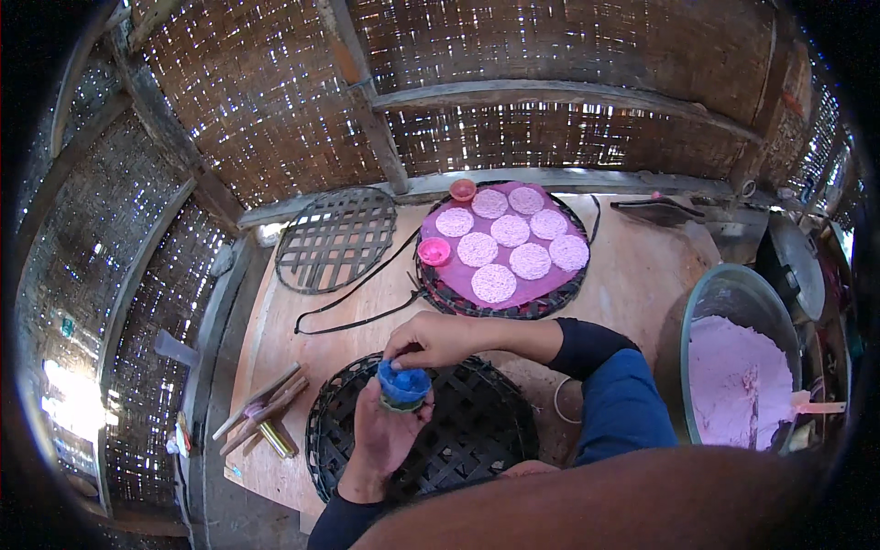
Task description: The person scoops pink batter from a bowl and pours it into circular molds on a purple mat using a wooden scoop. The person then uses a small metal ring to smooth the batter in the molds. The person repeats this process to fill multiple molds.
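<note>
My left hand point(385, 435) is closed around a small green bowl point(401, 404), holding it up from below. A blue bowl point(403, 383) with a crinkled-looking inside sits in or on the green one. From the right, my right hand point(435, 337) reaches across, its thumb and fingers pinched at the blue bowl's far left rim. Under both hands lies a black woven basket point(467, 440). Beyond them a second basket point(550, 304), lined with a pink sheet point(527, 291), bears several round pink textured discs point(509, 231).
Two small bowls, a pink one point(434, 252) and a reddish one point(463, 190), sit at the far basket's edge. Wooden sticks point(261, 408) lie left on the wooden table point(632, 266). A large tub point(689, 367) of pink powder stands right; an open-weave tray point(335, 240) lies far left.
</note>
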`<state>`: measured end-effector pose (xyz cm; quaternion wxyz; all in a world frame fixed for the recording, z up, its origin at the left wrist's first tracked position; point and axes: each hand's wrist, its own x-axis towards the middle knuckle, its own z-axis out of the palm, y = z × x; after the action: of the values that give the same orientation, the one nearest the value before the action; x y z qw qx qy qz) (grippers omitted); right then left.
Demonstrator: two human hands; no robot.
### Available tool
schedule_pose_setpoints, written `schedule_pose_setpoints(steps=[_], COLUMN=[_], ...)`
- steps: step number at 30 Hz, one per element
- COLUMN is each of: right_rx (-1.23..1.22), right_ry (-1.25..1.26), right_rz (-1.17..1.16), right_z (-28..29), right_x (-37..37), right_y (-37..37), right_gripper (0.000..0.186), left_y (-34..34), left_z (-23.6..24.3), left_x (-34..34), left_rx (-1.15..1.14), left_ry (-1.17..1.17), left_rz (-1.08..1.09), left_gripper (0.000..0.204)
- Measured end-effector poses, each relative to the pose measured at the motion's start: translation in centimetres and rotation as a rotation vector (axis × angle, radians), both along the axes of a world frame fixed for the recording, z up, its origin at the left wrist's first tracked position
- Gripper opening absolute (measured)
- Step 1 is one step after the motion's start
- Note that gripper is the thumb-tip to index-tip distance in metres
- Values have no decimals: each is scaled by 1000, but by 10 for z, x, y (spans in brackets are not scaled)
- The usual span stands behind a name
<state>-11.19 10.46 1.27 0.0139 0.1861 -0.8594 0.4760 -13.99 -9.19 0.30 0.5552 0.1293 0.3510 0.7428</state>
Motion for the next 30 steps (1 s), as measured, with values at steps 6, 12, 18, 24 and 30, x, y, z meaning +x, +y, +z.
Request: schedule_pose_setpoints(steps=[6, 12, 18, 24, 30], right_rx=[71, 525, 607, 517, 435], right_ry=[176, -1, -12, -31, 0], right_rz=[-501, -1686, -1770, -1792, -1737], right_z=[-1, -38, -87, -94, -79], right_x=[3, 60, 74, 63, 79], right_y=[128, 314, 341, 334, 336], right_gripper=[20, 19, 19, 20, 19], left_y=[-9, -59, -117, -146, -137], left_z=[5, -7, -50, -60, -18], left_x=[8, -8, -34, -40, -24], left_rx=[-172, -205, -248, -275, -251], left_ry=[81, 301, 443, 416, 423], left_rz=[-8, 169, 446, 617, 625], left_gripper=[63, 56, 48, 46, 35])
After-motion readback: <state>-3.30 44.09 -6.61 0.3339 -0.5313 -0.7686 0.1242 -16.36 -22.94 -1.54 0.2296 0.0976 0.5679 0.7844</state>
